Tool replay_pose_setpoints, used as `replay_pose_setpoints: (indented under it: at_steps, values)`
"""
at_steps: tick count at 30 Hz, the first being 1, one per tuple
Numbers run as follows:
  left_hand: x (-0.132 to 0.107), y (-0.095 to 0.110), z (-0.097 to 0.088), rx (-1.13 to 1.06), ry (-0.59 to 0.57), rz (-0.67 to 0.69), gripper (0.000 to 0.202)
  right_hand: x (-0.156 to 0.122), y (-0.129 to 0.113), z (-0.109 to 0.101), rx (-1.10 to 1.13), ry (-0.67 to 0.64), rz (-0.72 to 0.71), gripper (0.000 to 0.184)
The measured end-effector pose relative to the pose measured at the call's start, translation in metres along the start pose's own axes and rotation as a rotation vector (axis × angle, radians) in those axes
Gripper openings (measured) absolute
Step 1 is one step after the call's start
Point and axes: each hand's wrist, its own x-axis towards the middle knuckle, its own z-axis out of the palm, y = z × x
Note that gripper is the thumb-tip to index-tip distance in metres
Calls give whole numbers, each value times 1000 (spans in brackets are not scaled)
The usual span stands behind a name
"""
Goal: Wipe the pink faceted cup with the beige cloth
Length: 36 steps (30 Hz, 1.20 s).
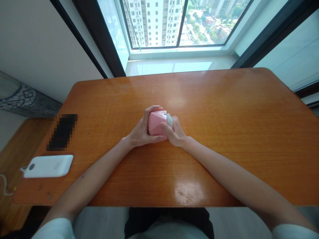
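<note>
A pink faceted object (pixel 156 123) is held just above the middle of the orange wooden table (pixel 219 109). My left hand (pixel 141 131) wraps around its left side and underside. My right hand (pixel 174 131) grips its right end, with the thumb across the pink surface. A grey mesh-like end piece (pixel 169 120) sticks out at the object's right, next to my right hand. Much of the object is hidden by my fingers, so I cannot tell what it is exactly.
A pixelated dark rectangle, likely a phone (pixel 62 132), and a white power bank (pixel 48 166) with a cable lie at the table's left. A lower wooden surface (pixel 17 156) sits beyond that edge. A large window (pixel 154 23) stands past the far edge.
</note>
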Motion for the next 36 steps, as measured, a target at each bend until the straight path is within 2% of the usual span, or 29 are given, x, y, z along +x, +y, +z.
replay_pose_setpoints:
  at_steps: [2,4,6,9,11,13,15,17,19,22,24,26,29,33,36]
  values:
    - [1,-5,-1,144,17,145,125,0,1,0,87,30,88,67]
    - [2,-6,-2,290,-1,206,125,-1,2,1,144,56,144,67]
    - [2,-4,-3,353,0,198,118,-1,3,1,140,71,134,65]
    - [2,3,-1,270,50,194,116,-2,4,1,40,53,-16,65]
    - [2,6,0,154,37,113,114,-2,4,0,-38,24,-124,67]
    - [1,6,1,48,-14,-10,107,-2,4,0,-69,1,-154,68]
    - [1,3,0,24,-14,-27,104,0,3,0,-32,1,-89,69]
    - [2,-1,-1,105,36,92,114,1,4,0,56,17,23,69]
    - [2,-5,-3,244,39,227,124,1,6,1,139,45,129,67]
    - [3,-5,-4,405,3,305,117,1,8,1,155,84,165,67]
    - [3,-2,-3,409,40,293,109,0,8,1,100,74,97,68]
    - [3,3,-2,325,70,263,109,0,6,0,45,50,-3,68]
    - [5,11,-2,160,68,141,106,-1,4,0,-13,20,-100,67]
    - [5,12,-3,72,8,-38,98,1,1,0,-14,24,-48,68]
    - [3,4,-4,108,25,29,111,1,2,0,40,33,22,69]
